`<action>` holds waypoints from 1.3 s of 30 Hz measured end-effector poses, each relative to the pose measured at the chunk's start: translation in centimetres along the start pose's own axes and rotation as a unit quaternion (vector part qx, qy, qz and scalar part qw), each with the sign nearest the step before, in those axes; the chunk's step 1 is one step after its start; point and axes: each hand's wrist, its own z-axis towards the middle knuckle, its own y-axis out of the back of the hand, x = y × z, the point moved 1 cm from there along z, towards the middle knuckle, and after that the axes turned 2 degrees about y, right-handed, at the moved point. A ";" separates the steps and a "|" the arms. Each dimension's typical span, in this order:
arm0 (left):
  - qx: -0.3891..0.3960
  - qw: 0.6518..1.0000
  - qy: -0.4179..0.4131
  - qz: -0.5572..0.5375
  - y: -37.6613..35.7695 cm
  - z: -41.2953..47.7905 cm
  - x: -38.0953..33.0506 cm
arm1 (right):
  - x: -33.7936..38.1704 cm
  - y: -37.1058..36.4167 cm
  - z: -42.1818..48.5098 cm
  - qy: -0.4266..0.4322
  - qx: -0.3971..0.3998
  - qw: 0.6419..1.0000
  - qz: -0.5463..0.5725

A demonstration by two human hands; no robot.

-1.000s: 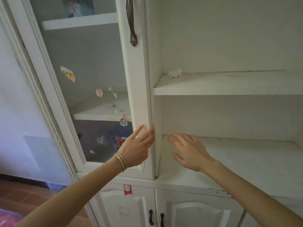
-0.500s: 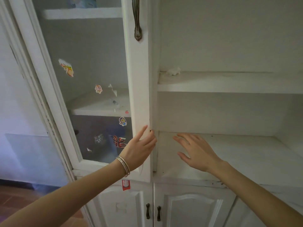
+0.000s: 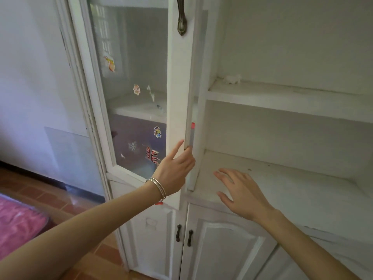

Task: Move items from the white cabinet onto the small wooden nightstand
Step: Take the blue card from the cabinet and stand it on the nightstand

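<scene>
The white cabinet point(image 3: 282, 98) fills the view. Its right half is open shelving. A small white object point(image 3: 233, 78) lies at the back left of the upper shelf. The left half has a glass door point(image 3: 177, 87) with cartoon stickers, standing slightly ajar. My left hand point(image 3: 173, 170), with bangles on the wrist, grips the door's free edge low down, fingers hooked round it. My right hand point(image 3: 240, 193) hovers open, fingers spread, over the bare lower shelf point(image 3: 292, 184). Behind the glass I make out a shelf and a dark shape. The wooden nightstand is out of view.
A dark metal handle point(image 3: 181, 19) sits high on the glass door. Two shut lower doors point(image 3: 222, 245) with small dark pulls are below the shelves. A pink mat point(image 3: 18, 221) lies on the brown tiled floor at the lower left, beside a white wall.
The glass door has swung out from shut to slightly ajar. My left fingers went from lying against its edge to hooking round it. My right hand stayed over the lower shelf.
</scene>
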 end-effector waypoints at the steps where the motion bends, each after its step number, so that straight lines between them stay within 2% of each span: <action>1: -0.002 1.000 0.002 -0.006 0.4 -0.6 0.0 | 0.2 -0.1 -0.4 0.001 0.001 1.000 0.003; 6: 0.004 0.999 -0.005 -0.036 2.2 -4.6 1.0 | 2.6 -0.6 -1.2 0.008 0.009 1.000 0.024; 15: -0.017 0.996 -0.041 -0.081 4.8 -14.0 4.8 | 11.5 -1.4 1.8 0.018 0.044 0.998 0.036; 25: -0.070 0.992 -0.053 -0.094 5.3 -23.8 9.9 | 23.3 -0.3 3.2 0.023 0.009 0.998 0.051; 31: -0.049 0.995 -0.045 -0.074 4.8 -29.4 13.1 | 28.7 0.2 3.6 0.026 -0.019 0.997 0.064; 39: 0.006 0.998 -0.004 -0.055 4.0 -35.7 17.6 | 34.5 0.0 5.5 0.046 -0.010 0.996 0.070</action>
